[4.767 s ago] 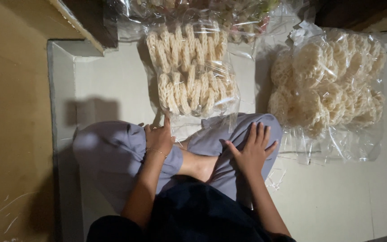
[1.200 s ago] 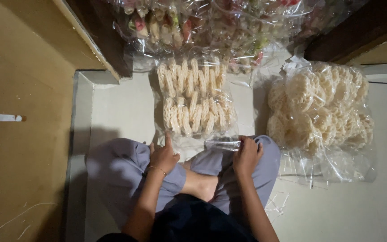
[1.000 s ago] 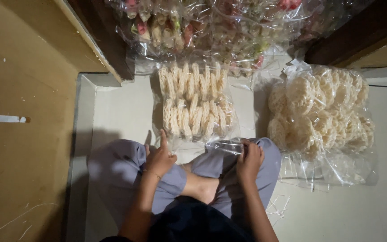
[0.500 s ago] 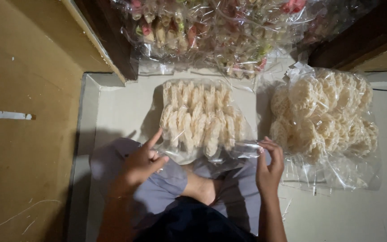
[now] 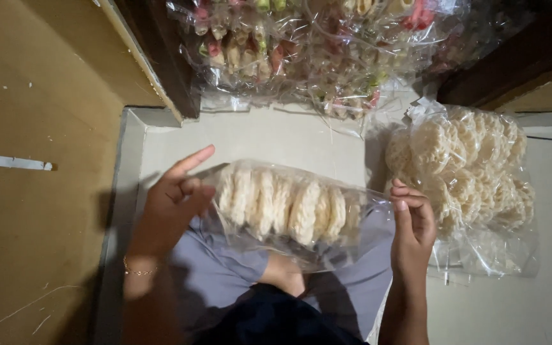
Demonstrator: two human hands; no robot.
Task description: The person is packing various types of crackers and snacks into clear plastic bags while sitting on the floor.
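Observation:
A clear plastic bag of pale, ridged crackers point(image 5: 285, 207) is raised above my crossed legs in grey trousers point(image 5: 225, 278). My left hand point(image 5: 174, 204) grips its left end, index finger pointing up. Its right end is gripped by my right hand point(image 5: 411, 223), fingers curled on the plastic. The crackers stand in a row inside the bag.
A second clear bag of round lacy white crackers point(image 5: 471, 172) lies on the pale floor at the right. Bags of coloured snacks point(image 5: 314, 45) pile up at the top against a dark wooden frame point(image 5: 161, 64). A tan wall point(image 5: 39, 172) fills the left.
The cracker bag lay flat on the floor ahead of my knees; both hands have taken its ends and lifted it toward my lap. The view has tilted upward.

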